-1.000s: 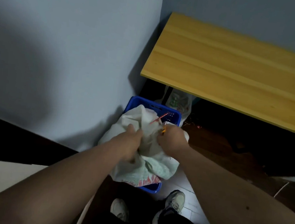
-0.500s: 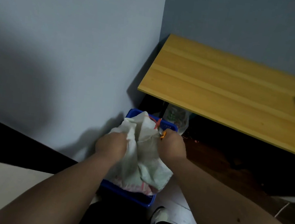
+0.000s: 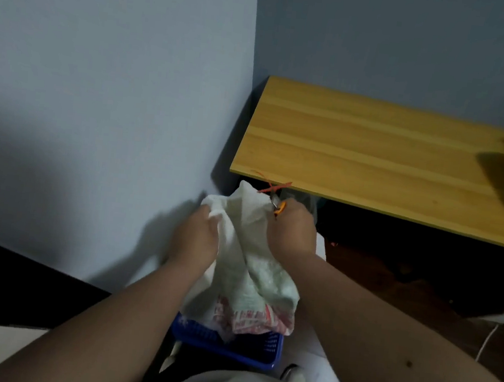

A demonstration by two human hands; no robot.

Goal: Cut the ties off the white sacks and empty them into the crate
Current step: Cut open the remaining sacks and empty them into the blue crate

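Sack (image 3: 246, 253) hung above the crate (image 3: 245, 348); left hand (image 3: 196, 239) gripped cloth, right hand (image 3: 292, 227) pinched cutters (image 3: 277, 207) at its red tie (image 3: 271, 186); snipping seemingly next.

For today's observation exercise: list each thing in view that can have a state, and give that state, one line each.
Sack: held up over the crate, neck bunched.
Tie: on the sack's neck.
Cutter: in right hand, at the tie.
Crate: under the sack.
Left hand: grips sack.
Right hand: grips cutter.

Blue crate (image 3: 260, 350) mostly hidden under white sack (image 3: 254, 272). Cutting tool (image 3: 278, 207) largely buried in right hand (image 3: 291, 230). Surface (image 3: 373, 160) cut off at right edge.
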